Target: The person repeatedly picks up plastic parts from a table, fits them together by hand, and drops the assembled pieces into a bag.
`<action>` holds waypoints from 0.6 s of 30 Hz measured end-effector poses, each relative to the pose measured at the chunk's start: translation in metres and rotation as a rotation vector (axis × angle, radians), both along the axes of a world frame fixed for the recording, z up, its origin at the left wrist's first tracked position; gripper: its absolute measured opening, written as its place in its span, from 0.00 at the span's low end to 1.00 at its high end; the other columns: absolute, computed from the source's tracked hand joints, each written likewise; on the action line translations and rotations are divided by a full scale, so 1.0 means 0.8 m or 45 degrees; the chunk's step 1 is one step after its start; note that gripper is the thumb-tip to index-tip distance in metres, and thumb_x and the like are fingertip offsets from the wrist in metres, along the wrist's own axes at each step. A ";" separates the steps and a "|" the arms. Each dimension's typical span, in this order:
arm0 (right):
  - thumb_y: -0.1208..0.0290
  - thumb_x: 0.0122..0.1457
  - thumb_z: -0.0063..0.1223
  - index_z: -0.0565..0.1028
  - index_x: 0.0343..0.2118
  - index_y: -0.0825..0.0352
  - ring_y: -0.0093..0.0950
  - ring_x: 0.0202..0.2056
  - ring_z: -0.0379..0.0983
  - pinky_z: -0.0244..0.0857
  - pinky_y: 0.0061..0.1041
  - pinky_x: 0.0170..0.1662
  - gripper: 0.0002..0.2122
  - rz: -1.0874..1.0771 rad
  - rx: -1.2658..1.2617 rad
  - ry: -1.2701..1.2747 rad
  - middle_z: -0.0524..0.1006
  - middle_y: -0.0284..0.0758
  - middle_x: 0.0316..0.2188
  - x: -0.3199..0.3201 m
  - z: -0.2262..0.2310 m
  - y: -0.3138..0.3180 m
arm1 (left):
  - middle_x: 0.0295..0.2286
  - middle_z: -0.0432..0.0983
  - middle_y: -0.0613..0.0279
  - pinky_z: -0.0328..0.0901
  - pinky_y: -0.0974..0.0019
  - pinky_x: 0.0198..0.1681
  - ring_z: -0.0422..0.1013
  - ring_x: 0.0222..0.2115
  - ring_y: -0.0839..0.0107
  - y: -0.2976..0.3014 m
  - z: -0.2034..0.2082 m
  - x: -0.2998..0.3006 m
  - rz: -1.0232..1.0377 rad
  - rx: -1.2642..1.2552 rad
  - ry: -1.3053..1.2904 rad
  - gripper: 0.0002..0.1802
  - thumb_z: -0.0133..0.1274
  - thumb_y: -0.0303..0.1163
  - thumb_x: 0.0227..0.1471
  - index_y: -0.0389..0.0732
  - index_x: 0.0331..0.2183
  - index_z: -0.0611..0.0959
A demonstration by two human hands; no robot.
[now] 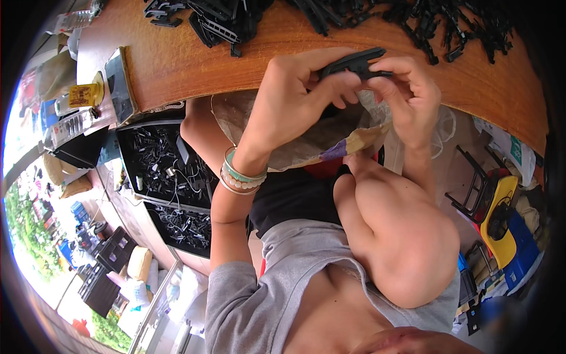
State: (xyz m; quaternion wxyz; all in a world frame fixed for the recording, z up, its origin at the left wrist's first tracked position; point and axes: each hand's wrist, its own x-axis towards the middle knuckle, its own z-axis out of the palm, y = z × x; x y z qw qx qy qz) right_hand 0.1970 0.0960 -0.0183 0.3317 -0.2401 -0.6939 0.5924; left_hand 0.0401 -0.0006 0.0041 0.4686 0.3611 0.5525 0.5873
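Note:
Above the near edge of the wooden table, my left hand [295,97] is closed around a long, dark black plastic part [361,61]. My right hand [413,97] pinches at the right end of the same part, where a small ridged black piece [382,74] sticks out by the fingertips; whether it is separate I cannot tell. Below my hands an open woven sack [354,143] with a purple patch hangs between the table edge and my lap. Its dark inside is partly hidden by my left hand.
Heaps of black plastic parts [218,23] and thinner black pieces [448,29] lie on the wooden table [177,65]. Black trays [168,159] of small parts stand at left. A dark flat case [119,82] sits by the table's left edge, a yellow stool [501,221] at right.

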 end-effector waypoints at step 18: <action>0.86 0.47 0.55 0.75 0.40 0.69 0.25 0.32 0.73 0.66 0.20 0.36 0.15 -0.018 0.327 0.086 0.75 0.36 0.35 -0.011 -0.009 -0.004 | 0.24 0.79 0.57 0.69 0.70 0.25 0.77 0.22 0.69 -0.012 -0.004 0.001 -0.007 0.301 1.208 0.17 0.62 0.26 0.43 0.35 0.38 0.79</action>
